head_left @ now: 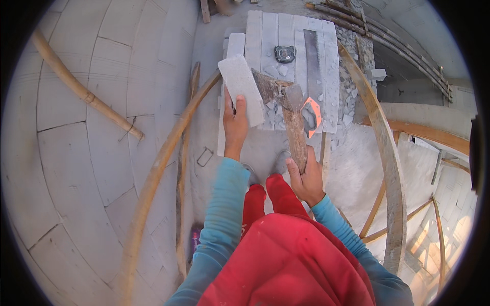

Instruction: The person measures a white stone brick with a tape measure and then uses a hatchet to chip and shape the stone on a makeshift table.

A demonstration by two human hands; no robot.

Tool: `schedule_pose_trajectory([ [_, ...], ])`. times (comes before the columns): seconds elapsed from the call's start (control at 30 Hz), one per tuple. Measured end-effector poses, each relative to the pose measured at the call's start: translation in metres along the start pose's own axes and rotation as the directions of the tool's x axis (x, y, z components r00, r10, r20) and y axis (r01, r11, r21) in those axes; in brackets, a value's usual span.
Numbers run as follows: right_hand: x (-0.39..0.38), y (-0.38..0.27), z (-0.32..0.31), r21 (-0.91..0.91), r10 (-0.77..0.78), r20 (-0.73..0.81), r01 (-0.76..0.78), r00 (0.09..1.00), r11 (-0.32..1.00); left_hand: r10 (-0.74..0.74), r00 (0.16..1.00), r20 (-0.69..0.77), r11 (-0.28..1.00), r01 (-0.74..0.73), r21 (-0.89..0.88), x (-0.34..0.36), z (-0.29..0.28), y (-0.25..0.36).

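Note:
My left hand [235,125] grips a pale grey lightweight block [238,87], held tilted with its long side up and down. Closed around the lower part of a wooden handle, my right hand [307,179] holds a hatchet [295,125]. The hatchet's worn blade points left and lies close against the block's right edge; whether they touch I cannot tell. Beyond both hands is a dusty plank-topped bench [328,43]. On it lie a black tape measure [285,54], a handsaw [312,64] with an orange handle, and broken block chips.
A block wall [107,71] stands at left. Curved-looking wooden poles [153,186] rise beside me, with a timber [384,135] on the right. Rubble [350,99] lies right of the bench. A bent wire piece [205,157] is near my feet.

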State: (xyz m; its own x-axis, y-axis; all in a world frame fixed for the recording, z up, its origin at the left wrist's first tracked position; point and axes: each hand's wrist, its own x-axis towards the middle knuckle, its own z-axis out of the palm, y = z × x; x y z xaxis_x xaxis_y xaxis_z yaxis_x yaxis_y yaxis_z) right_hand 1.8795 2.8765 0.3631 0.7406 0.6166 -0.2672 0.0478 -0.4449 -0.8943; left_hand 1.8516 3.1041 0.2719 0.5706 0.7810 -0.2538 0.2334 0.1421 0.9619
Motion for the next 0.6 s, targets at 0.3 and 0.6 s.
schedule_pose_trajectory([
  [0.3, 0.008, -0.018, -0.004, -0.097, -0.080, -0.056, 0.074, 0.995, 0.993, -0.003, 0.996, -0.090, 0.999, -0.002, -0.054, -0.036, 0.018, 0.001],
  [0.6, -0.010, 0.008, -0.006, -0.215, -0.115, -0.040, 0.104, 0.993, 0.971, -0.030, 0.996, -0.080, 0.992, 0.019, -0.125, -0.044, 0.019, 0.004],
])
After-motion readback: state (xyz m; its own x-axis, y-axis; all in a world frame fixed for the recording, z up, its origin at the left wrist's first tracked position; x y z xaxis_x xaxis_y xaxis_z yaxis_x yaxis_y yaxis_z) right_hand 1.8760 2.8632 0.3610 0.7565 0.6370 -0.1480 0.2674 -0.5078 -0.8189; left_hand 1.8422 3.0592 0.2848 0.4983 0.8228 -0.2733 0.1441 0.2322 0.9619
